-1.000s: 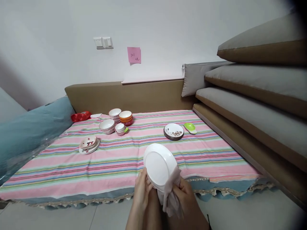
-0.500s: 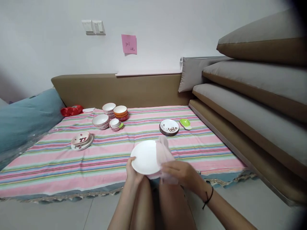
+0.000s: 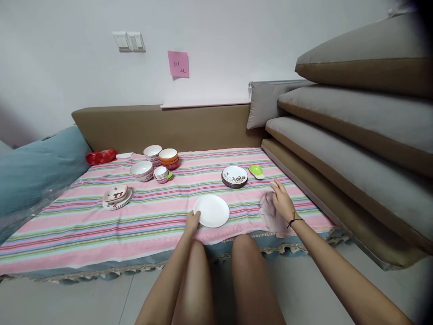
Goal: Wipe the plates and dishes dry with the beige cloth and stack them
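A plain white plate lies flat on the striped cloth near its front edge. My left hand pinches the plate's near-left rim. A crumpled pale pink rag lies on the cloth to the right of the plate. My right hand rests on top of the rag with its fingers spread. My two bare knees show below the cloth's edge.
A stack of patterned plates and a green dish sit behind the white plate. Several bowls stand at the back left, small plates at the left. Stacked cushions rise on the right; a blue pillow lies left.
The white plate went from held upright in both hands down flat onto the cloth. My right hand carried the pink rag off the plate to the right and laid it down.
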`<action>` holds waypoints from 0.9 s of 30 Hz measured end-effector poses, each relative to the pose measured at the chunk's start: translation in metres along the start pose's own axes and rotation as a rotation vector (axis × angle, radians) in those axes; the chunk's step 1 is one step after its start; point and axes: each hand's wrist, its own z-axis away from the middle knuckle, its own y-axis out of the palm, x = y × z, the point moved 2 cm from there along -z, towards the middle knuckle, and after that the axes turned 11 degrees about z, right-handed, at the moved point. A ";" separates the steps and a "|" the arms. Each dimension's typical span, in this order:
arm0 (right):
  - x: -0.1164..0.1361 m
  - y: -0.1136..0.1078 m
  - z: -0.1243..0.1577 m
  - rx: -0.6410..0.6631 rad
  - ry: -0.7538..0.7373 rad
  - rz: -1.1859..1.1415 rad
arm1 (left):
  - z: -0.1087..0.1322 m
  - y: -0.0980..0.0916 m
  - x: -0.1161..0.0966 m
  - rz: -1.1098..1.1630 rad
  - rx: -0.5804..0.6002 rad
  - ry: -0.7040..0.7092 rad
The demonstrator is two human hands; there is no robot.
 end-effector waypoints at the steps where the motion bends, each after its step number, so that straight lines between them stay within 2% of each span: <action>1: -0.005 0.011 0.003 0.026 0.016 0.006 | -0.003 -0.006 -0.003 -0.082 0.000 0.011; 5: -0.021 0.041 0.000 0.149 0.039 0.038 | -0.021 -0.023 -0.022 -0.348 0.017 0.081; 9: -0.019 0.056 0.002 0.409 -0.107 0.051 | -0.043 -0.022 -0.034 -0.478 0.022 0.184; 13: -0.001 0.068 0.035 0.715 -0.260 -0.006 | -0.055 -0.018 -0.028 -0.513 0.074 0.251; 16: 0.005 0.070 0.058 0.840 -0.263 -0.055 | -0.056 -0.022 -0.019 -0.490 0.098 0.276; 20: -0.007 0.064 0.068 0.969 -0.231 -0.172 | -0.049 -0.023 -0.019 -0.393 0.080 0.260; 23: -0.018 0.061 0.069 1.070 -0.187 -0.293 | -0.035 -0.002 -0.023 -0.259 0.062 0.248; 25: -0.022 0.062 0.068 1.117 -0.158 -0.360 | -0.017 0.027 -0.020 -0.128 0.100 0.237; 27: -0.024 0.063 0.068 1.139 -0.138 -0.395 | 0.006 0.064 -0.008 0.022 0.188 0.182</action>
